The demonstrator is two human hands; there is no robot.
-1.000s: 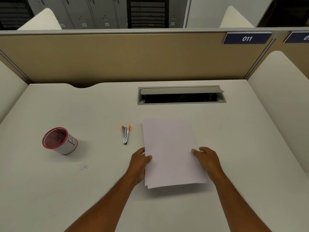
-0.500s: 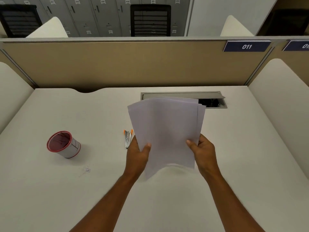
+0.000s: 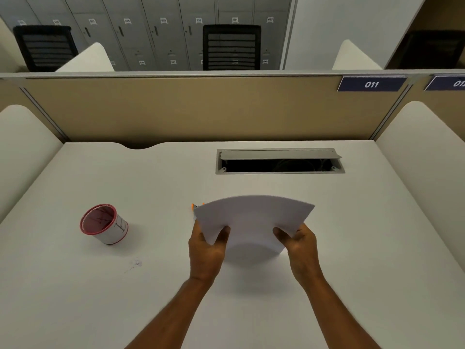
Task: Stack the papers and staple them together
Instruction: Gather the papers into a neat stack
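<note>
Gripping the papers from both sides: left hand pinches the left edge, thumb on top, fingers hidden underneath; right hand pinches the right edge the same way. Both forearms are cut off by the bottom of frame.

Papers sit above the tabletop, roughly mid-width and nearer the front edge, with a shadow below them. Sheets are bowed upward into an arch and motion-blurred. Long axis can't be judged with the curl. Sheet count unreadable. No print visible on the top face.

Stapler is almost fully hidden behind the papers' far-left corner; only orange tips and a bit of grey show.

Left of that, well apart, a red-rimmed white cup stands tilted on the tabletop, its markings illegible. Small smudge or scrap in front of it, unclear what.

Toward the back edge, right of centre, a cable hatch with the lid propped open, interior dark.

Partition behind carries blue plates: "011"; the next one is cut off at "01". Locker numbers beyond are too small to read.
</note>
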